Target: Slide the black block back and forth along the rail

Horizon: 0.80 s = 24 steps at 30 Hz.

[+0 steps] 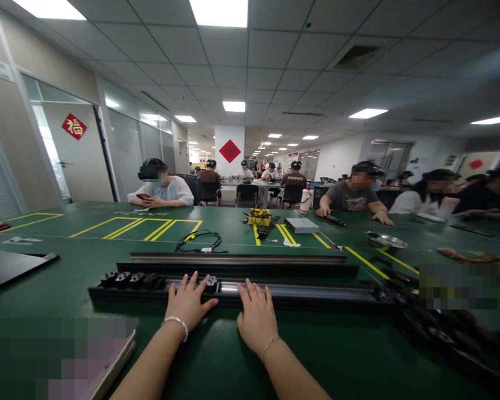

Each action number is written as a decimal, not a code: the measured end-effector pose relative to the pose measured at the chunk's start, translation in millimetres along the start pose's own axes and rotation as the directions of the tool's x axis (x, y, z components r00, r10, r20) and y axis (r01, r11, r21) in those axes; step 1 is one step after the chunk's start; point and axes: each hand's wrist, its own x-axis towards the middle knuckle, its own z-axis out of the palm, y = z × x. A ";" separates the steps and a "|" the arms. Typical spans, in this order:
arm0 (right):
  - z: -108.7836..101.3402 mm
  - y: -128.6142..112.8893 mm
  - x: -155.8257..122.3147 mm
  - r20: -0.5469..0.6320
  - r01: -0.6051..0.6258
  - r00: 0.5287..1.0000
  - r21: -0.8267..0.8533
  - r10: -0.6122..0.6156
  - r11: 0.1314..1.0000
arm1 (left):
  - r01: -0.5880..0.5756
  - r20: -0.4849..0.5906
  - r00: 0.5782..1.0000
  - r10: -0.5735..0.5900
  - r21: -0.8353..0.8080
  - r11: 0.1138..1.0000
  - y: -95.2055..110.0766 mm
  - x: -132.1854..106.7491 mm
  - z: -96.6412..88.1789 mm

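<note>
A long black rail (316,295) lies across the green table in front of me, with several small black blocks (129,279) seated in its left part. My left hand (188,303) rests on the rail's near edge, fingers spread, fingertips touching one small black block (211,283). My right hand (256,314) lies flat beside it, fingers stretched onto the rail's shiny inner channel. Neither hand holds anything. A second long black rail (237,260) lies parallel just behind the first.
A black cable (200,241), a yellow device (260,217), a grey box (301,225) and a metal bowl (385,241) sit farther back. A dark tray (12,265) lies left. Black parts (441,328) pile at right. Several people sit across the table.
</note>
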 end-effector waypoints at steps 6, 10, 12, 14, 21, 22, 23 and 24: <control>0.5 -0.6 0.5 0.004 -0.006 1.000 -0.023 0.006 1.000 | 0.000 0.004 1.000 0.000 0.015 1.000 0.7 -0.6 -0.5; -0.7 -1.4 0.0 0.017 -0.006 1.000 -0.038 0.007 0.999 | 0.000 0.004 1.000 0.000 0.021 1.000 0.6 -0.8 0.2; -1.5 -2.0 -0.3 0.026 -0.005 1.000 -0.046 0.006 0.999 | -0.002 -0.001 1.000 0.002 0.020 1.000 0.4 -0.5 1.1; -2.4 -2.7 -0.4 0.028 -0.006 1.000 -0.046 0.007 0.999 | -0.006 -0.007 1.000 0.006 0.018 1.000 0.4 -0.2 1.9; -6.7 -5.3 -0.2 0.059 -0.025 0.998 -0.058 0.028 0.998 | -0.007 -0.007 1.000 0.007 0.022 1.000 3.0 -0.9 1.4; -6.8 -5.3 -0.1 0.057 -0.023 0.998 -0.055 0.026 0.998 | -0.007 -0.007 1.000 0.007 0.025 1.000 3.4 -1.1 1.2; -6.8 -5.2 0.0 0.052 -0.022 0.998 -0.050 0.024 0.999 | -0.006 -0.008 1.000 0.006 0.027 1.000 3.7 -1.3 1.0; -6.5 -5.1 0.1 0.047 -0.020 0.999 -0.046 0.022 0.999 | -0.005 -0.009 1.000 0.005 0.028 1.000 4.0 -1.5 0.8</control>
